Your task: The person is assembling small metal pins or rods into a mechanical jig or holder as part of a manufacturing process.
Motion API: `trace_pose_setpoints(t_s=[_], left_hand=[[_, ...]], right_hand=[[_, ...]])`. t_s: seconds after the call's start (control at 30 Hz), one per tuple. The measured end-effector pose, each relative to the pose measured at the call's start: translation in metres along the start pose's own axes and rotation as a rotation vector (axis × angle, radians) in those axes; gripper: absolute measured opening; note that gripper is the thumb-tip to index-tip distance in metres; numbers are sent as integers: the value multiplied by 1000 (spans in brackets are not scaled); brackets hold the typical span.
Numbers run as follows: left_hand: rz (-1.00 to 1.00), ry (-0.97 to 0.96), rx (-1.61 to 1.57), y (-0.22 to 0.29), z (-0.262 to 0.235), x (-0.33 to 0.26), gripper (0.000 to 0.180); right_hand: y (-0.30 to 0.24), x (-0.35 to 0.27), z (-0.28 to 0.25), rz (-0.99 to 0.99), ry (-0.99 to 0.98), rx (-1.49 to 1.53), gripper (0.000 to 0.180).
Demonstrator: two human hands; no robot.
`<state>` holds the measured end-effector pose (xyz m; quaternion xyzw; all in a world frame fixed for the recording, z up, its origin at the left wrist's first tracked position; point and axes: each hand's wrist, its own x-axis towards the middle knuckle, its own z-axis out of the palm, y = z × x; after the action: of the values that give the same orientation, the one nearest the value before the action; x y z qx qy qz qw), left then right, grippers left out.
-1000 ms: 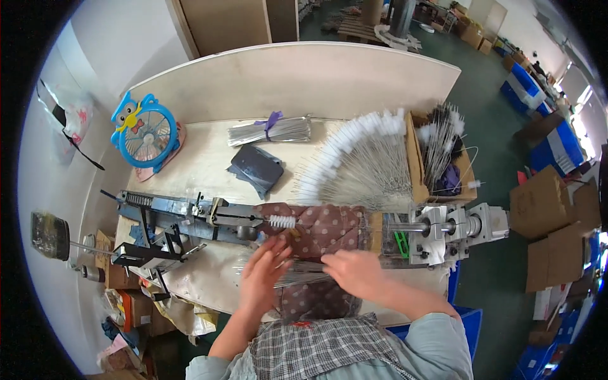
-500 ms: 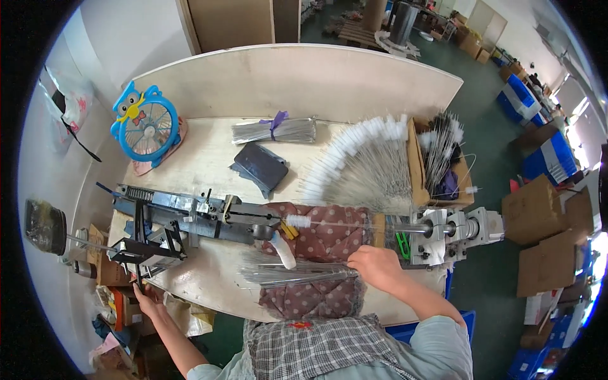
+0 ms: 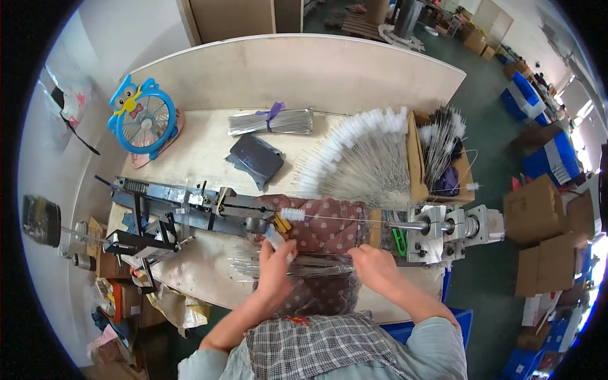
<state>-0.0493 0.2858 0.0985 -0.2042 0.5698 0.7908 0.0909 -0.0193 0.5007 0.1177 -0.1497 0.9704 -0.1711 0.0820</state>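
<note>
My left hand (image 3: 274, 271) is closed around the white handle (image 3: 272, 235) of a lever below the clamp end of the long metal machine (image 3: 231, 212). My right hand (image 3: 375, 265) has its fingertips pinched at the right end of a bundle of metal wires (image 3: 310, 264), seemingly on a wire. The bundle lies across a brown dotted cloth (image 3: 342, 225). Above my hands a white bristle brush (image 3: 292, 215) sits at the machine's clamp, its thin wire stem running right toward the metal spindle (image 3: 408, 225).
White-tipped wire brushes (image 3: 354, 149) lie fanned out at the back right, beside a cardboard box (image 3: 415, 155) of more brushes. A ribbon-tied wire bundle (image 3: 288, 121), dark pads (image 3: 258, 159) and a blue fan (image 3: 144, 123) stand farther back. Green-handled scissors (image 3: 399, 240) lie near the spindle.
My left hand has moved from the black frame at the lower left to the white handle. The brush's stem now looks tauter and thinner. My right hand stays by the wires.
</note>
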Motion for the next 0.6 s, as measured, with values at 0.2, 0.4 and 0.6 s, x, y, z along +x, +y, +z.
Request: trace_pose_setpoints(t_s=[0.2, 0.4, 0.6], left_hand=[[-547, -346, -1118, 120, 0, -25, 29], [-198, -243, -493, 75, -43, -47, 38], [265, -803, 409, 53, 56, -15, 23]], right_hand=[[-4, -2, -21, 53, 25, -42, 14], [-4, -8, -103, -71, 174, -329, 23], [24, 8, -132, 177, 467, 207, 23]])
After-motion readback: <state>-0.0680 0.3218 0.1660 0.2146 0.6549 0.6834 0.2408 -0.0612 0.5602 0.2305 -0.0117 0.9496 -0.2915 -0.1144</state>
